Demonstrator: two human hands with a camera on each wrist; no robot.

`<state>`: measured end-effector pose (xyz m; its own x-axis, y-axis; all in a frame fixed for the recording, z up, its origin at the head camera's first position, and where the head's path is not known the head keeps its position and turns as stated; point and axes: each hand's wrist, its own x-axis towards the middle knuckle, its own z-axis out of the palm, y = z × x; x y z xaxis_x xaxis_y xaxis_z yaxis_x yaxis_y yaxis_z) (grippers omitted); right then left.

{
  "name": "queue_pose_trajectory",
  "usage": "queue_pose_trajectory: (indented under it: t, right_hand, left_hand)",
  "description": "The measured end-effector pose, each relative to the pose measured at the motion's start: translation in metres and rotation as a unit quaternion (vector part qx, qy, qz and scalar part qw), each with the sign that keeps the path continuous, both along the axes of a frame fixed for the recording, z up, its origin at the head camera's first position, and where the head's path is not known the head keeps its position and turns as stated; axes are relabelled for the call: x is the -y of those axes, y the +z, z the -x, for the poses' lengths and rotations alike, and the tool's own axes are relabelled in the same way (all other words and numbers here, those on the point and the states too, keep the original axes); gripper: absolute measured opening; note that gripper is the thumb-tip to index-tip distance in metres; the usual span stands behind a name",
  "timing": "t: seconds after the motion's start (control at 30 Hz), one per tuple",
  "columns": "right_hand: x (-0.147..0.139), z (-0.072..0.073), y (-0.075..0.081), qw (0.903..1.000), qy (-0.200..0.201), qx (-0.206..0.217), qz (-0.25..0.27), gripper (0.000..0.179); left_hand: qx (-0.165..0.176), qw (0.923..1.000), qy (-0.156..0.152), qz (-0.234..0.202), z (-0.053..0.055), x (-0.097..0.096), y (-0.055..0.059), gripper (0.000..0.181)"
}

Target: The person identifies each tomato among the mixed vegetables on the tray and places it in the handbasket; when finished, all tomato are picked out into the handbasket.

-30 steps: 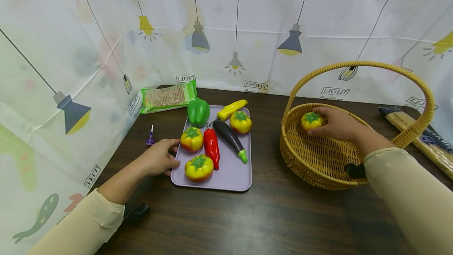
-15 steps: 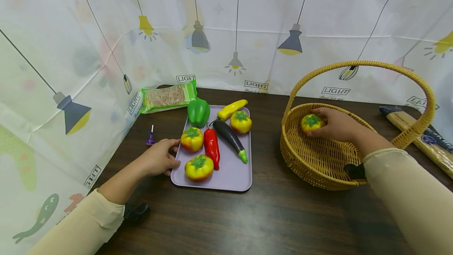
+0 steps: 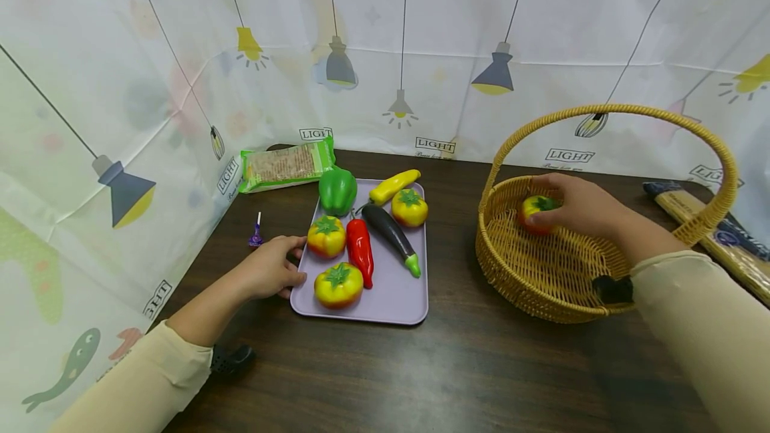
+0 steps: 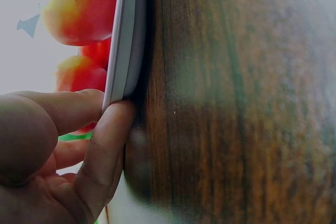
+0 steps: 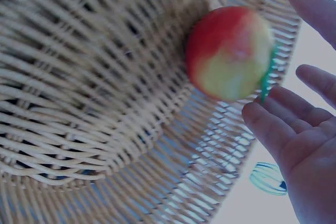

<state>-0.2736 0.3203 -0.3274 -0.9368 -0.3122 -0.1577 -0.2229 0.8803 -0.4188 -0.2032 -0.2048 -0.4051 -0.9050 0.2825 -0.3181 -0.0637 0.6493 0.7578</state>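
My left hand (image 3: 273, 269) pinches the left edge of a lilac tray (image 3: 394, 303); the left wrist view shows a fingertip on each side of its rim. My right hand (image 3: 583, 206) is over the wicker basket (image 3: 505, 279), fingers spread beside a red-and-yellow toy tomato (image 5: 228, 53) at the basket's inner wall. Its green leaf top lies by my fingertips. On the tray are three like toy tomatoes (image 3: 339, 287), a green bell pepper (image 3: 338, 192), a red chili pepper (image 3: 359, 252), an eggplant (image 3: 388, 229) and a yellow pepper (image 3: 394, 186).
The basket's tall handle (image 3: 619, 109) arches above my right forearm. Behind the tray lies a green-edged food packet (image 3: 287, 166), and a purple lollipop (image 3: 255, 238) is left of it. A long spaghetti-like pack (image 3: 692, 209) lies right of the basket. A printed curtain (image 3: 421, 19) hangs behind.
My right hand has loosened from the toy tomato and shifted slightly up and right. The tomato has rolled a little, now showing more red. The left hand and tray stay still.
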Motion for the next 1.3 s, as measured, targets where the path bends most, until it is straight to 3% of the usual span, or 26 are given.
queue_pose_trajectory:
  t: [0.3,0.6,1.03,1.3]
  right_hand:
    - [0.013,-0.016,0.025,0.9999,0.007,0.0,0.014,0.098]
    - [0.023,-0.04,0.041,0.9986,0.024,-0.021,0.043,0.095]
    - [0.041,-0.068,0.058,0.9934,0.048,-0.013,0.103,0.095]
    - [0.05,-0.077,0.056,0.9903,0.065,-0.026,0.12,0.089]
  left_hand:
    - [0.0,1.0,0.003,-0.002,0.0,0.001,0.0,0.074]
    - [0.002,1.0,0.004,0.003,-0.001,-0.001,-0.001,0.075]
    - [-0.006,0.9999,0.0,0.008,0.0,0.0,-0.002,0.075]
    - [-0.005,0.9999,-0.001,0.014,0.0,-0.001,-0.001,0.075]
